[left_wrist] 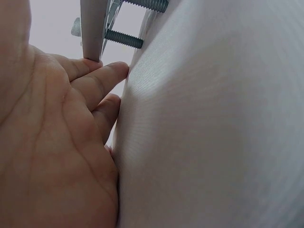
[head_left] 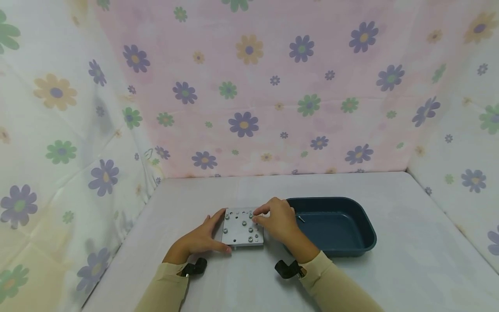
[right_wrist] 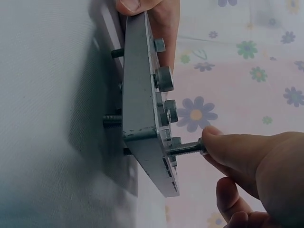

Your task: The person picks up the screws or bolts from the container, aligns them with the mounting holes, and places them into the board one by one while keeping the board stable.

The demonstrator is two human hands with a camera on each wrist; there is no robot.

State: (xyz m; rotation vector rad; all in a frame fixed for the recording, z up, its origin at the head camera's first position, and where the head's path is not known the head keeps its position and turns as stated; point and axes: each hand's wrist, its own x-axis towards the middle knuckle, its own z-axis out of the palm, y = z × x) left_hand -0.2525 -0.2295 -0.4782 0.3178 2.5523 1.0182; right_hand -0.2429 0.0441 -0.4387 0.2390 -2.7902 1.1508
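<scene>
A square silver metal plate [head_left: 235, 233] with several socket-head bolts stands just off the white table, their threaded ends showing beneath it in both wrist views. My left hand [head_left: 200, 238] grips the plate's left side, thumb at the near edge and fingers at the far left corner. At the plate's far right part, my right hand [head_left: 281, 220] pinches a bolt [right_wrist: 186, 148] by its head between thumb and finger. That bolt's shank points at the plate's top face, much of its thread still outside. Whether its tip sits inside a hole cannot be seen.
Right of the plate, a dark blue tray [head_left: 331, 252] stands on the white table [head_left: 249, 281], partly behind my right hand. A small loose bolt [head_left: 301, 219] lies in the tray's left part. Flower-patterned cloth [head_left: 265, 143] encloses the table's back and sides.
</scene>
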